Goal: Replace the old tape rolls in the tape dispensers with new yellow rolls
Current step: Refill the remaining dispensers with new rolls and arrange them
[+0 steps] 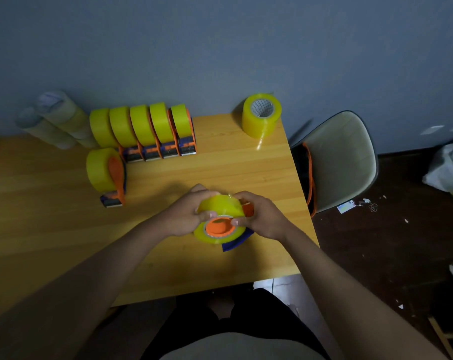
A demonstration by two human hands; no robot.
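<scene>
Head view: near the table's point(64, 229) front right corner, both hands work one tape dispenser point(237, 240) lying on its side, its orange hub facing up. The left hand point(186, 216) grips the yellow roll point(220, 207) from the left — the right hand point(261, 216) pinches its opposite edge. The roll looks only partly seated, though fingers hide the fit. Pressed down crooked, it could jam on the hub or slip free. Its axis stands roughly upright; the dispenser's blue body points toward the table's right edge.
</scene>
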